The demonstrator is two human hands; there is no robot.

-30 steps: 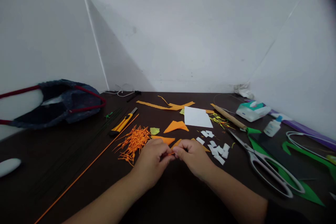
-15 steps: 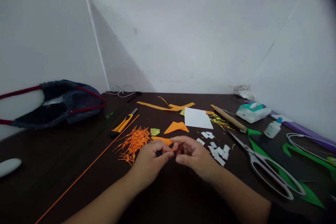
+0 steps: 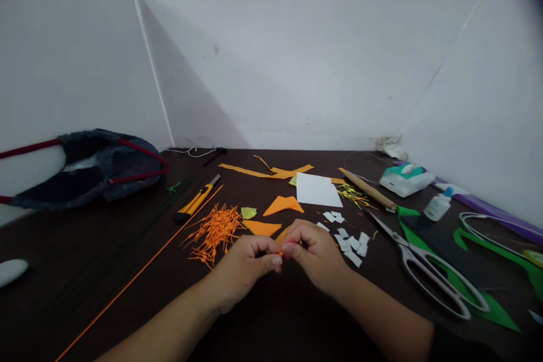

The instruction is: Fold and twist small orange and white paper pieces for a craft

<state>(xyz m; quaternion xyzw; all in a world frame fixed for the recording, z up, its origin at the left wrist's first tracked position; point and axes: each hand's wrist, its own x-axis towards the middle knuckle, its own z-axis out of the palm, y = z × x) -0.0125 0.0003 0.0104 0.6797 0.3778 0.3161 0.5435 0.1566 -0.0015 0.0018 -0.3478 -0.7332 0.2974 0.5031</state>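
Note:
My left hand (image 3: 248,263) and my right hand (image 3: 313,250) meet low over the dark table, thumbs and fingertips pinched together. Between them shows a tiny bit of an orange paper piece (image 3: 281,253), mostly covered by the fingers. Just beyond the hands lie a flat orange paper scrap (image 3: 261,228) and a folded orange paper piece (image 3: 283,205). A heap of thin twisted orange paper strands (image 3: 216,232) sits left of my left hand. Small white paper pieces (image 3: 354,246) are scattered to the right of my right hand.
Large scissors (image 3: 418,257) rest at right on green paper (image 3: 500,311). A glue bottle (image 3: 439,205) and a tissue pack (image 3: 406,180) stand behind. At left are a yellow utility knife (image 3: 198,199), a long orange stick (image 3: 139,274) and a dark blue bag (image 3: 97,167).
My right hand has closed in on the left, and the fingertips now meet around the orange piece. The view has shifted slightly.

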